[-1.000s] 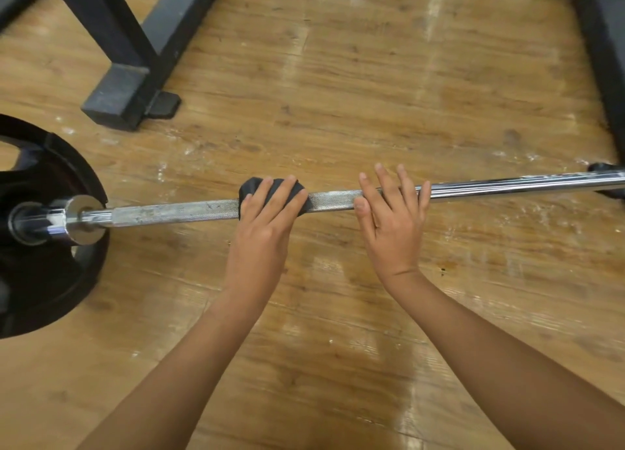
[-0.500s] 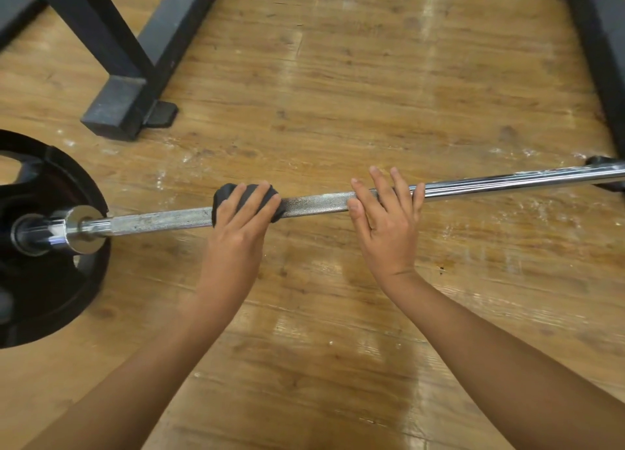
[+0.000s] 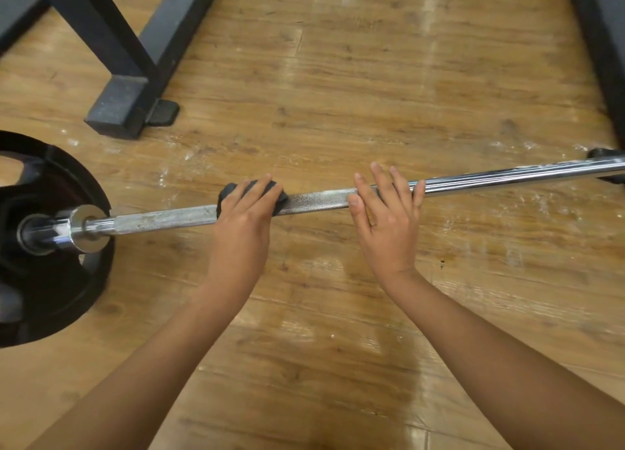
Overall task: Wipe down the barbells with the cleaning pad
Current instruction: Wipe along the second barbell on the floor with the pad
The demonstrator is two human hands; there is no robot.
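Note:
A steel barbell (image 3: 318,201) lies across the wooden floor, its knurled shaft scuffed and whitish towards the left. A dark cleaning pad (image 3: 227,192) is wrapped over the shaft, and my left hand (image 3: 241,226) grips it with the fingers curled over the top; the thumb is hidden. To the right, my right hand (image 3: 385,219) rests flat on the bar with straight, spread fingers, where the knurling meets the smooth chrome. A black weight plate (image 3: 50,280) sits on the bar's left end behind a chrome collar (image 3: 84,228).
A black steel rack foot (image 3: 135,87) with a rubber pad stands on the floor beyond the bar at upper left. A dark mat or frame (image 3: 608,43) runs along the right edge. Worn wooden flooring (image 3: 338,94) lies between them.
My left hand slid the pad leftwards along the shaft towards the plate, then stayed about there. My right hand kept its place on the bar.

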